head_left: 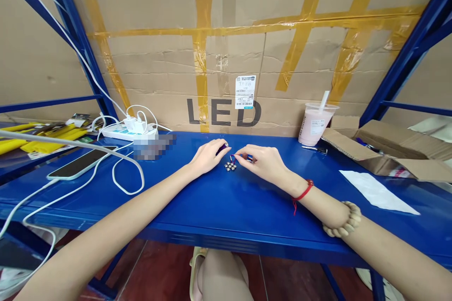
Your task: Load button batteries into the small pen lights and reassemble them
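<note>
In the head view my left hand [208,157] is closed around a small dark purple thing, of which a silvery end shows by the fingertips; the fingers hide most of it. My right hand [264,162] pinches a tiny purple and silvery piece [232,158] between thumb and forefinger. Just below the fingertips, several small shiny round metal pieces [230,167] sit in a cluster on the blue table [219,202]. What the piece in my right hand is cannot be made out at this size.
At the left are a phone [83,162], white cables and a power strip [116,131]. A pink drink cup [315,124], keys [316,149], a white tissue [377,192] and an open cardboard box [356,148] stand right. A cardboard wall [158,70] closes the back.
</note>
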